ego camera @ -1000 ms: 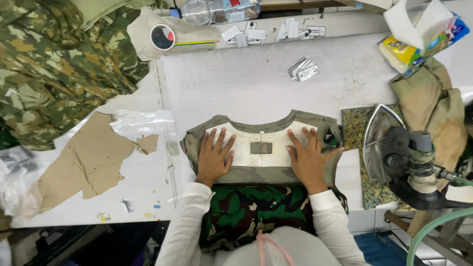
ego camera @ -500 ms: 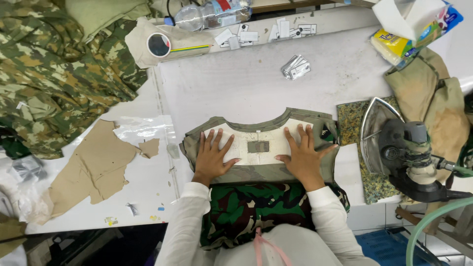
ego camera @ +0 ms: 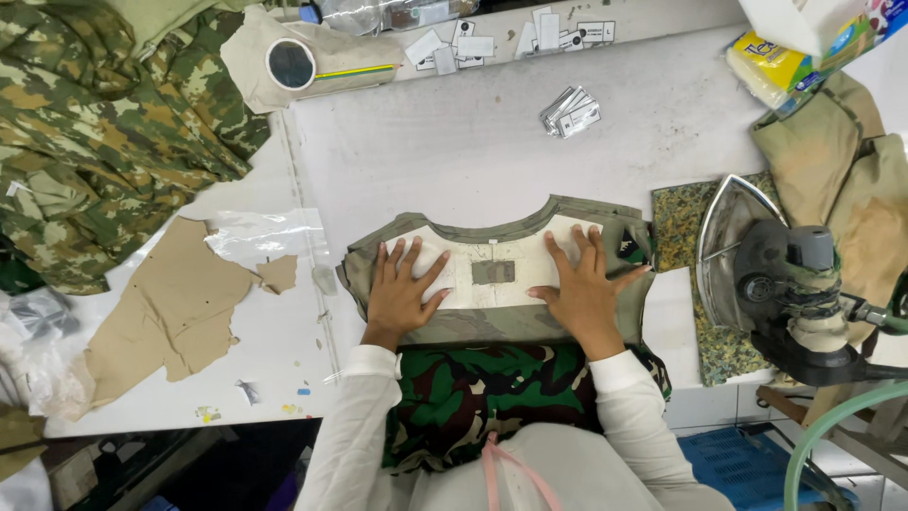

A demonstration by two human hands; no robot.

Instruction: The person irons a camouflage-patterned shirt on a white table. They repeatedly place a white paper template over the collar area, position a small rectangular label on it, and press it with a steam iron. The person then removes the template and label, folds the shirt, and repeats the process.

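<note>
My shirt piece: the camouflage garment point(ego camera: 497, 303) lies flat on the tabletop point(ego camera: 473, 142) right in front of me. Its long side runs left to right, its curved neck edge points away from me, and its dark green end hangs over the near edge.
My left hand point(ego camera: 402, 293): flat on the pale lining, fingers spread apart, gripping nothing.
My right hand point(ego camera: 586, 289): flat too, fingers spread, gripping nothing.
Small patch point(ego camera: 493, 273): a grey rectangle between my hands.
Right side: the iron point(ego camera: 771, 274) sits close by, so little room there.
Left side: brown paper scraps point(ego camera: 165, 308).
Far room: bare tabletop beyond the neck edge, then a stack of grey tags point(ego camera: 570, 112), white labels point(ego camera: 492, 40) and a yellow packet point(ego camera: 771, 61).
</note>
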